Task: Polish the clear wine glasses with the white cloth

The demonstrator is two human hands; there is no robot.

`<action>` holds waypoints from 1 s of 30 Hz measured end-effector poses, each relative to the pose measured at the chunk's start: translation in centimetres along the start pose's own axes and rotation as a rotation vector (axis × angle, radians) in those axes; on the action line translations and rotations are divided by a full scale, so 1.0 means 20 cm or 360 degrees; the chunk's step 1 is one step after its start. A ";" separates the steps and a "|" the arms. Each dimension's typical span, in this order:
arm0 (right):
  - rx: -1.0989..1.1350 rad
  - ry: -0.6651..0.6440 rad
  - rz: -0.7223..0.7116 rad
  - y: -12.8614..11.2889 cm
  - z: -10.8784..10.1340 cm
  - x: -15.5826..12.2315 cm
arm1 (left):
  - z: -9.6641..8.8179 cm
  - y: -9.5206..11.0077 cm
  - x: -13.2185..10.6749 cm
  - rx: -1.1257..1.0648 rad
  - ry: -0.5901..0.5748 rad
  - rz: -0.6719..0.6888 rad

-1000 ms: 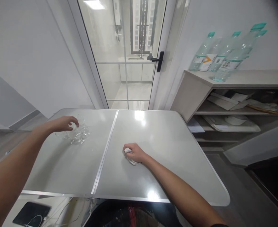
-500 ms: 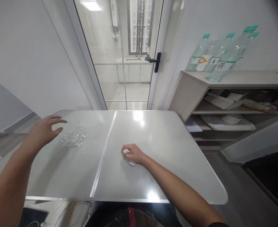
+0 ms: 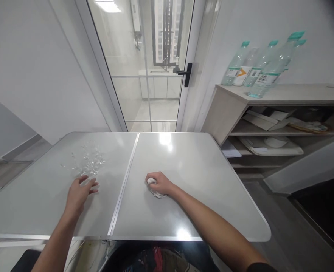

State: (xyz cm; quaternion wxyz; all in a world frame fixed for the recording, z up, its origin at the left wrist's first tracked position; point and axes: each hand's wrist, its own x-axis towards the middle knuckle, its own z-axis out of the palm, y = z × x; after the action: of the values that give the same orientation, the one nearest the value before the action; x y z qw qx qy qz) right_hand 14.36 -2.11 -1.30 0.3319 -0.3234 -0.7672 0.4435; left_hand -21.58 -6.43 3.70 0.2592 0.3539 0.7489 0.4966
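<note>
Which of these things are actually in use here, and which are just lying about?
In use: left hand, flat on the table near the clear dish; right hand, closed on a white cloth.
Lying about: bottles on top of the shelf; papers inside it.

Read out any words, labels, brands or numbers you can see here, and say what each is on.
Nothing can be read outright.
Water bottles on the shelf unit: labels too small and blurred to read.
One white bottle label: an orange arrow-like mark, no legible letters.
Papers on the lower shelves: nothing legible.
White wad under the right hand: no print visible.
</note>
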 end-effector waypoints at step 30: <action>0.1255 0.0699 0.0238 -0.09 -0.09 0.00 | 0.43 0.25 -0.08 0.0047 -0.0341 0.0837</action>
State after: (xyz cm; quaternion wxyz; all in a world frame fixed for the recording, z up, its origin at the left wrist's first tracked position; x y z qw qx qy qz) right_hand 15.43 -2.04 1.01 0.5515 -0.3135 -0.4257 0.6453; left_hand -12.86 -1.65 5.16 0.1940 0.5902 0.6070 0.4956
